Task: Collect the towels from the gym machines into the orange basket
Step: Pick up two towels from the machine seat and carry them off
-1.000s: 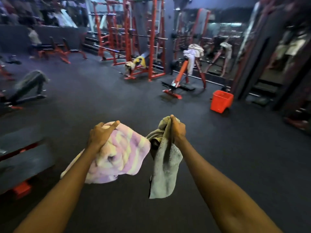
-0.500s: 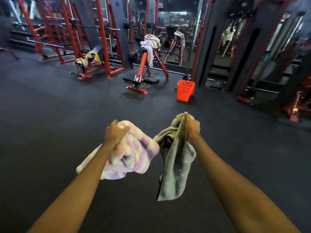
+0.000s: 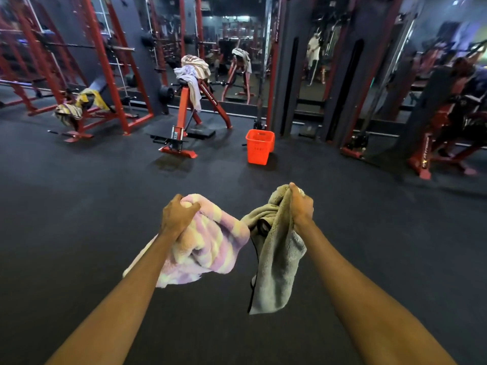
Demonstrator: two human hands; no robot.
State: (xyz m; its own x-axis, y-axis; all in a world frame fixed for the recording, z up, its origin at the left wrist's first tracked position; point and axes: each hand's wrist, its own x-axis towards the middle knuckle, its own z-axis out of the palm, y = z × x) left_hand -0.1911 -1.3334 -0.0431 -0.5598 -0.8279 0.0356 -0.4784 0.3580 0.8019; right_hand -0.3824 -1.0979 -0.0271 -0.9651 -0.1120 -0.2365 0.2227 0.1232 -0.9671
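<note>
My left hand (image 3: pixel 178 216) grips a bunched pink, lilac and yellow striped towel (image 3: pixel 210 248) that hangs below it. Beside it, my right hand (image 3: pixel 300 205) grips a grey-beige towel (image 3: pixel 276 264) that dangles down over the dark floor. The orange basket (image 3: pixel 259 146) stands on the floor straight ahead, well beyond both hands, near a mirrored wall. On the red machine (image 3: pixel 184 119) to its left lie a white towel (image 3: pixel 188 75) and a striped beige towel (image 3: pixel 197 63). A yellow and striped towel (image 3: pixel 76 105) drapes a bench in the red rack at the far left.
Dark rubber floor (image 3: pixel 92 206) stretches between me and the basket. Red racks (image 3: pixel 105 61) line the back left. Dark pillars (image 3: pixel 287 75) and mirrors stand behind the basket. Another red machine (image 3: pixel 445 138) sits at the right.
The view has swung and moved nearer: the basket and the towel-draped machine have shifted toward the middle and grown larger. Both hands keep holding their towels.
</note>
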